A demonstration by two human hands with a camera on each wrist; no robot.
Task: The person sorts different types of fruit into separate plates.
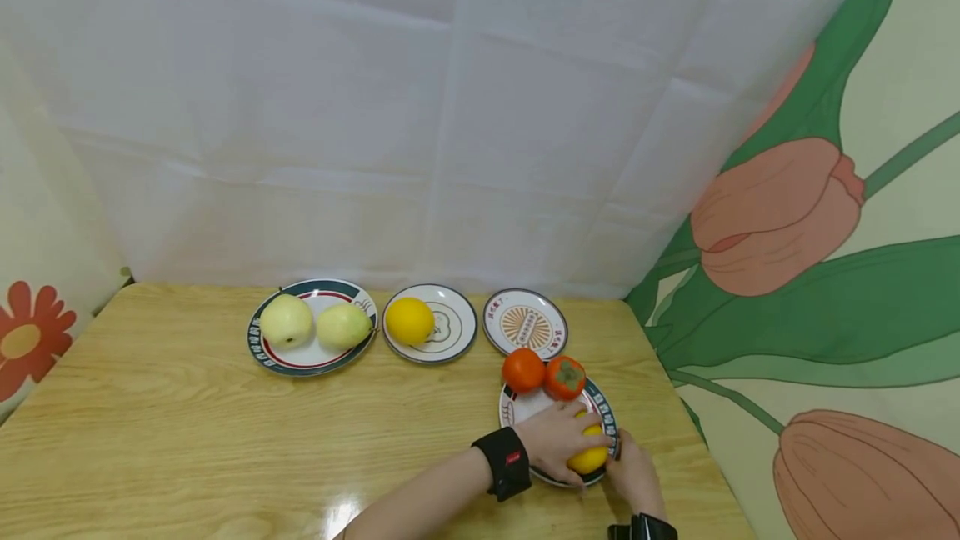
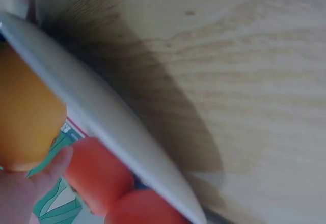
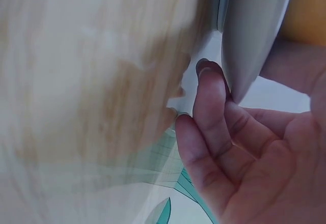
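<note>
Left hand [image 1: 553, 442]: curled round yellow fruit [image 1: 589, 460], just left of right hand
Right hand [image 1: 634, 472]: pinching plate [image 1: 521, 409] rim
Persimmons [image 1: 522, 370]: far side

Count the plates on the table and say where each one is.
4: back-left plate, back-middle plate, back-right plate, and nearer plate at right, partly covered by the left hand.

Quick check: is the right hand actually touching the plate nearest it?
Touching. The right wrist view shows it: the edge of the plate sits between the right hand's thumb and fingers, meeting the skin.
</note>
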